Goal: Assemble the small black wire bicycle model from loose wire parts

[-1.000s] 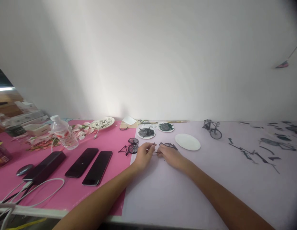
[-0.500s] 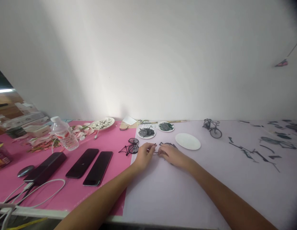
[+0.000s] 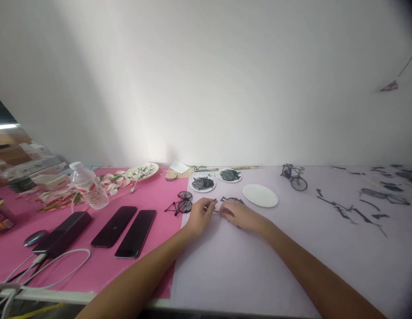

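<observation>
My left hand (image 3: pixel 202 216) is closed in a pinch on a small dark part, mostly hidden by the fingers. Close beside it, my right hand (image 3: pixel 237 214) is closed too, its fingertips at the other end of a thin dark piece (image 3: pixel 216 212) between the hands. What exactly each holds is too small to name. Behind the right hand lies a dark model part (image 3: pixel 230 199), partly covered. Left of my left hand is a partly built model bicycle (image 3: pixel 182 204) with wheels. A whole model bicycle (image 3: pixel 294 177) stands further right.
Two white plates of dark parts, one with grey wheels (image 3: pixel 203 182) and one greenish (image 3: pixel 230 175), stand near the wall. A bare white plate (image 3: pixel 260 196) is right of them. Loose dark parts (image 3: pixel 352 210) lie right. Two phones (image 3: pixel 136 234), a bottle (image 3: pixel 89 186) and cables are left.
Both hands stay almost in place, still close together. The right hand's fingers have shifted very slightly; the surrounding things have not moved.
</observation>
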### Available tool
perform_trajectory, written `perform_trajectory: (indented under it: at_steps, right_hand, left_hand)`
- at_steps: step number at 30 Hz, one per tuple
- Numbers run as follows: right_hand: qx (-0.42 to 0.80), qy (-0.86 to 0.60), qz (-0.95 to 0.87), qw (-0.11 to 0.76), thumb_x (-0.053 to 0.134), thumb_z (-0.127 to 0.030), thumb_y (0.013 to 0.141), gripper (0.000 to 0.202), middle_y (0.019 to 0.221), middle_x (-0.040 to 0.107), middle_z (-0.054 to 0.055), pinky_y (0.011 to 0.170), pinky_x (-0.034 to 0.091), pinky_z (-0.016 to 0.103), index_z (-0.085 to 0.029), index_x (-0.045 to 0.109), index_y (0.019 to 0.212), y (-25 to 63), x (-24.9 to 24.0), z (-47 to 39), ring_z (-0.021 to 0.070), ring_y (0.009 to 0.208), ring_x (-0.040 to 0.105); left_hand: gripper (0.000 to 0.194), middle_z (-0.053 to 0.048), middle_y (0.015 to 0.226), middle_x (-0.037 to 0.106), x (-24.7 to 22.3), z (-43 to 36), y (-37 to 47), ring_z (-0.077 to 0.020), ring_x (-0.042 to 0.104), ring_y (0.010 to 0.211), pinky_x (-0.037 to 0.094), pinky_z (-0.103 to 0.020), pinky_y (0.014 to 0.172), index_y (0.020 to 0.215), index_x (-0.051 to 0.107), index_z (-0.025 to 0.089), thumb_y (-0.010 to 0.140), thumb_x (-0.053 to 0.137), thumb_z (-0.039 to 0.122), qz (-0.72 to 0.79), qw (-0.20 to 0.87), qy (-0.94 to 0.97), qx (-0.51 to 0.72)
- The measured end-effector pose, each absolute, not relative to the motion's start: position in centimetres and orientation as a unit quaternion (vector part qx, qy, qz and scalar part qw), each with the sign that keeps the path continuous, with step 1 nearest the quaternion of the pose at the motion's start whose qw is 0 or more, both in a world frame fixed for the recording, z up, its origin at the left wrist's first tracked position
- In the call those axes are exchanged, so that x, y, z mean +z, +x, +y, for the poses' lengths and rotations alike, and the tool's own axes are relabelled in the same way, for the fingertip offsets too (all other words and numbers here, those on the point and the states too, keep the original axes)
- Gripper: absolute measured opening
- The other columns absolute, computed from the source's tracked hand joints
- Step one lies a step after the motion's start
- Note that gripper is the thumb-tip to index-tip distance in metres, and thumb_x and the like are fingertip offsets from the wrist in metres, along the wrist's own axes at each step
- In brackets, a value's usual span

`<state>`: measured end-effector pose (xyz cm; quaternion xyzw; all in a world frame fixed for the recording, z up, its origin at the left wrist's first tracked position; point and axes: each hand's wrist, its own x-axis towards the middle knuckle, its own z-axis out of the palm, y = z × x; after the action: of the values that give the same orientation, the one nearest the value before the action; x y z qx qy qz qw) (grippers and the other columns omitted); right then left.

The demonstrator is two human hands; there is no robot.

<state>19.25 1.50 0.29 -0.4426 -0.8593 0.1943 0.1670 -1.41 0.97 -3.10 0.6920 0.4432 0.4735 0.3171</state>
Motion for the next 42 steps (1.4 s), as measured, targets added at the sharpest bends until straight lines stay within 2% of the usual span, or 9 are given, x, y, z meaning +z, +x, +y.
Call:
perform_trajectory:
  at_steps: [9,24,31,36,42]
  right_hand:
    - [0.178,-0.453,-0.858,0.166,0.061,-0.031,0.094,0.012,0.091,0.068,0.004,0.069,0.041,0.028,-0.022,0.068,0.091,18.6,0.4,1.2,0.0186,0.079,0.061]
    - [0.197,-0.440,-0.856,0.184,0.061,-0.029,0.096,0.013,0.100,0.068,0.005,0.082,0.044,0.032,-0.023,0.071,0.094,19.0,-0.5,2.0,0.0208,0.090,0.063]
    - [0.194,-0.465,-0.848,0.166,0.054,-0.022,0.097,0.012,0.100,0.065,0.004,0.078,0.041,0.030,-0.022,0.066,0.094,18.7,-1.1,2.3,0.0195,0.089,0.062]
    - [0.203,-0.446,-0.839,0.236,0.049,-0.020,0.098,0.012,0.100,0.062,0.003,0.081,0.043,0.030,-0.022,0.060,0.092,18.7,-1.5,2.8,0.0173,0.088,0.060]
    - [0.220,-0.414,-0.801,0.371,0.044,-0.024,0.099,0.015,0.095,0.058,0.003,0.081,0.046,0.031,-0.022,0.055,0.088,18.6,-0.7,2.8,0.0179,0.086,0.057]
  left_hand:
    - [0.031,-0.008,0.104,0.075,-3.1,1.0,-1.4,-0.0186,0.068,0.087,0.050,-0.029,0.074,0.106,0.075,0.018,0.097,0.053,0.037,0.441,0.305,0.699,0.473]
    - [0.036,-0.009,0.102,0.075,-3.1,0.9,-1.3,-0.0192,0.068,0.085,0.050,-0.029,0.073,0.108,0.076,0.017,0.097,0.052,0.042,0.445,0.309,0.702,0.462]
    - [0.034,-0.009,0.100,0.076,-2.9,0.8,-1.2,-0.0189,0.068,0.086,0.050,-0.028,0.073,0.105,0.077,0.016,0.096,0.053,0.039,0.443,0.316,0.698,0.466]
    - [0.036,-0.009,0.098,0.076,-2.8,0.9,-1.2,-0.0195,0.068,0.085,0.051,-0.027,0.068,0.107,0.077,0.015,0.094,0.056,0.042,0.447,0.350,0.675,0.471]
    - [0.045,-0.010,0.085,0.075,-2.2,0.8,-0.9,-0.0168,0.067,0.068,0.047,-0.023,0.053,0.100,0.075,0.011,0.088,0.064,0.053,0.438,0.463,0.617,0.461]
